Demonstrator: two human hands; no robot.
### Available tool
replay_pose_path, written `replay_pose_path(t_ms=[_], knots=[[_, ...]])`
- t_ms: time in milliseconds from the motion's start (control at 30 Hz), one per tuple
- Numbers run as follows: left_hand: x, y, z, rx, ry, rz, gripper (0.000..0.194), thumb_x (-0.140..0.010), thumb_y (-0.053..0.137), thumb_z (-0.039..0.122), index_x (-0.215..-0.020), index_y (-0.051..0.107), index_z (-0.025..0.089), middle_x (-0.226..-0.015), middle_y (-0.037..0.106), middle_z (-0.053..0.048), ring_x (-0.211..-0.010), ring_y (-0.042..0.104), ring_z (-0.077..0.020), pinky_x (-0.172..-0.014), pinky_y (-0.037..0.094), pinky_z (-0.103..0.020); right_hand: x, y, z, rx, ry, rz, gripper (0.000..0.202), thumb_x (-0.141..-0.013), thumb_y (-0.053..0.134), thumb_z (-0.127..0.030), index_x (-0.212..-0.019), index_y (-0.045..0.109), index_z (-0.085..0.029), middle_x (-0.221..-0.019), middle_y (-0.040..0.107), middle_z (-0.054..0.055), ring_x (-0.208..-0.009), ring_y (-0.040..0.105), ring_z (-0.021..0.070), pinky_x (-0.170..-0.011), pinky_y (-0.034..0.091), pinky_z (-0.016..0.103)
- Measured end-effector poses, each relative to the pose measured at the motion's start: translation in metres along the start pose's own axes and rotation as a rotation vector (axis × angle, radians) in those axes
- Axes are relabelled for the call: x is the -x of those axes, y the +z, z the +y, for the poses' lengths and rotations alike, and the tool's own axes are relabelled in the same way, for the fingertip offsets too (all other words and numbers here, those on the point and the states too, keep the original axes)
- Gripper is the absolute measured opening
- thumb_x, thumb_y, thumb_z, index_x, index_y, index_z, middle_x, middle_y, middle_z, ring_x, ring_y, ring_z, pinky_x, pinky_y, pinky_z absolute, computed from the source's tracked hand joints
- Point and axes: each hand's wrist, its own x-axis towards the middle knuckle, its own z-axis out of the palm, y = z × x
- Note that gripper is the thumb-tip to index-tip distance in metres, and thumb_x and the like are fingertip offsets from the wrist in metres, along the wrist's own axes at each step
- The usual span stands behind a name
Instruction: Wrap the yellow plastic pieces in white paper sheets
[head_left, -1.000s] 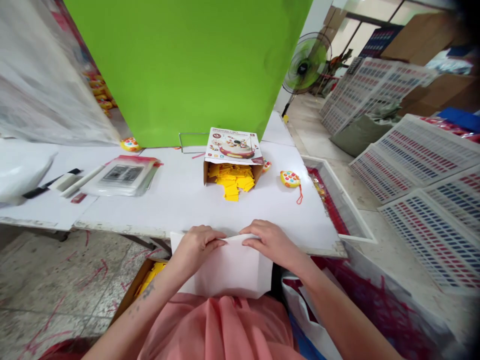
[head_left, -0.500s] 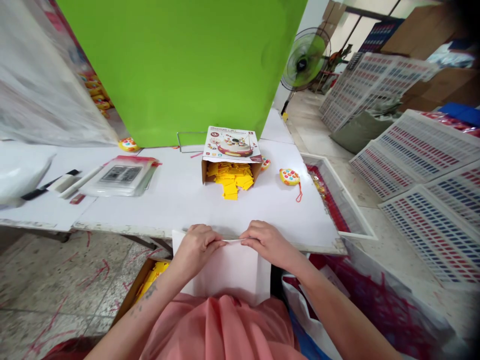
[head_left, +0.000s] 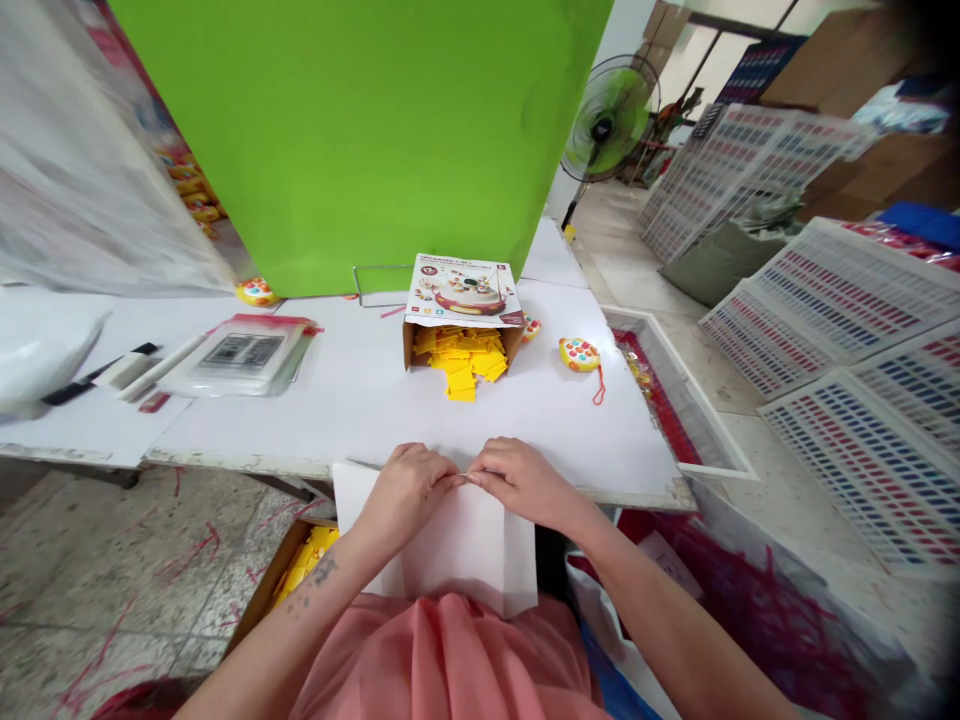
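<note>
A creased white sheet (head_left: 457, 545) with folded side panels, perhaps card, rests on my lap against the table's front edge. My left hand (head_left: 414, 490) is closed in a pinch at the middle of the sheet's far edge. There my right hand (head_left: 517, 482) pinches too, its fingertips almost touching those of the left. The fingers hide most of the pinched edge. Beyond them on the table lies a printed box (head_left: 466, 290), its open side facing me, with yellow pieces (head_left: 465, 360) spilling out.
On the white table (head_left: 337, 430) stands a tall green panel (head_left: 360, 140). A dotted yellow toy (head_left: 579, 354) with a red loop lies at right, a stack of clear bags (head_left: 244, 355) at left. Below, a carton of yellow pieces (head_left: 311, 555) sits beside my left forearm.
My hands have come closer together along the sheet's far edge, so their fingertips nearly meet. The sheet has shifted slightly left. The things on the table stay put.
</note>
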Motion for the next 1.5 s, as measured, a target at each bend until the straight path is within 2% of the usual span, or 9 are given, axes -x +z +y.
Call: replay_pose_path(t_ms=[133, 233, 333, 400, 533, 633, 800, 1067, 1500], knots=[[-0.009, -0.023, -0.003, 0.037, -0.110, -0.067, 0.021, -0.086, 0.048, 0.029, -0.080, 0.066, 0.019, -0.075, 0.067, -0.002, -0.074, 0.056, -0.0171, -0.071, 0.038, -0.028, -0.001, -0.015, 0.005, -0.040, 0.057, 0.022, 0.029, -0.083, 0.058, -0.032, -0.110, 0.058, -0.023, -0.099, 0.064, 0.003, -0.093, 0.056, 0.0168, -0.083, 0.039, 0.029], [-0.016, -0.044, -0.006, 0.091, -0.184, -0.137, 0.023, -0.085, 0.048, 0.033, -0.080, 0.066, 0.021, -0.078, 0.067, -0.001, -0.075, 0.057, -0.0164, -0.066, 0.038, -0.025, -0.005, -0.025, 0.006, -0.075, 0.087, -0.015, 0.025, -0.084, 0.056, -0.034, -0.106, 0.061, -0.023, -0.098, 0.064, 0.003, -0.092, 0.057, 0.0163, -0.080, 0.040, 0.027], [-0.019, -0.054, -0.012, 0.170, -0.248, -0.228, 0.024, -0.085, 0.047, 0.036, -0.080, 0.066, 0.023, -0.076, 0.067, 0.001, -0.071, 0.058, -0.0151, -0.062, 0.038, -0.023, -0.012, -0.026, 0.007, -0.125, 0.090, -0.052, 0.018, -0.085, 0.054, -0.033, -0.096, 0.065, -0.022, -0.093, 0.064, 0.002, -0.088, 0.057, 0.0153, -0.075, 0.041, 0.024], [-0.017, -0.052, -0.017, 0.177, -0.281, -0.250, 0.025, -0.085, 0.046, 0.036, -0.080, 0.066, 0.023, -0.076, 0.067, 0.002, -0.069, 0.059, -0.0150, -0.061, 0.038, -0.023, -0.017, -0.021, 0.008, -0.138, 0.095, -0.065, 0.015, -0.084, 0.055, -0.032, -0.086, 0.066, -0.021, -0.086, 0.063, 0.001, -0.082, 0.057, 0.0141, -0.071, 0.040, 0.023], [-0.012, -0.034, -0.023, 0.038, -0.278, -0.172, 0.024, -0.084, 0.048, 0.036, -0.086, 0.067, 0.022, -0.079, 0.068, -0.002, -0.076, 0.059, -0.0186, -0.067, 0.039, -0.026, -0.027, -0.004, 0.015, -0.145, 0.122, -0.065, 0.012, -0.082, 0.057, -0.028, -0.078, 0.065, -0.020, -0.077, 0.062, -0.001, -0.074, 0.055, 0.0121, -0.065, 0.038, 0.022], [-0.011, -0.019, -0.022, 0.001, -0.208, -0.109, 0.025, -0.085, 0.049, 0.035, -0.097, 0.064, 0.020, -0.084, 0.068, -0.004, -0.080, 0.059, -0.0197, -0.074, 0.039, -0.030, -0.032, 0.005, 0.018, -0.167, 0.121, -0.046, 0.011, -0.081, 0.058, -0.027, -0.081, 0.066, -0.020, -0.079, 0.063, -0.001, -0.075, 0.056, 0.0123, -0.066, 0.039, 0.022], [-0.013, -0.002, -0.023, 0.018, -0.208, -0.035, 0.023, -0.086, 0.049, 0.034, -0.084, 0.065, 0.019, -0.080, 0.068, -0.004, -0.077, 0.059, -0.0192, -0.076, 0.039, -0.031, -0.033, 0.005, 0.023, -0.282, 0.167, -0.009, 0.022, -0.078, 0.062, -0.028, -0.099, 0.064, -0.023, -0.095, 0.065, 0.001, -0.088, 0.058, 0.0153, -0.078, 0.042, 0.026], [-0.018, 0.003, -0.029, 0.135, -0.205, -0.027, 0.017, -0.084, 0.054, 0.028, -0.076, 0.066, 0.020, -0.069, 0.065, -0.001, -0.070, 0.056, -0.0154, -0.072, 0.037, -0.028, -0.024, 0.005, 0.039, -0.396, 0.298, 0.042, 0.022, -0.076, 0.065, -0.029, -0.098, 0.067, -0.025, -0.083, 0.061, 0.000, -0.074, 0.056, 0.0128, -0.063, 0.041, 0.023], [-0.025, 0.006, -0.039, 0.215, -0.218, -0.090, 0.029, -0.086, 0.049, 0.032, -0.064, 0.060, 0.018, -0.059, 0.059, 0.001, -0.064, 0.052, -0.0136, -0.075, 0.034, -0.030, -0.029, 0.012, 0.050, -0.270, 0.200, 0.006, 0.010, -0.082, 0.059, -0.024, -0.078, 0.066, -0.020, -0.069, 0.053, -0.002, -0.071, 0.052, 0.0112, -0.065, 0.036, 0.023]])
